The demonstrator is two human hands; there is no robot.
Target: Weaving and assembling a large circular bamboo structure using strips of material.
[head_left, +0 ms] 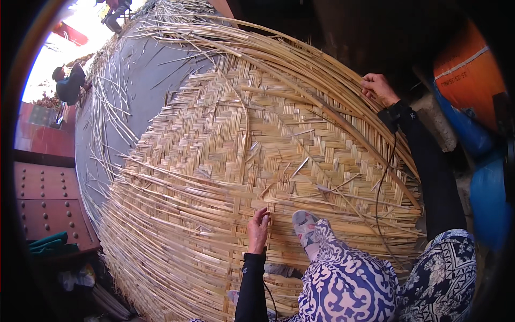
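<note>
A large woven reed mat (209, 134) fills the middle of the view, with long loose strips along its sides. My right hand (380, 88) is at a bundle of long reed strips (316, 64) on the mat's far right edge, fingers curled onto them. Lower in the middle, my left hand (258, 231) rests just over the weave with its fingers loosely bent and apart. My foot (306, 228) in a patterned sock is on the mat beside it, below patterned trousers (348, 273).
Two people (70, 86) are at the upper left on a grey floor (123, 70) scattered with strips. A red studded door (48, 204) with green cloth stands at left. Orange (466, 75) and blue objects (485, 198) and a rough block (434, 121) are at right.
</note>
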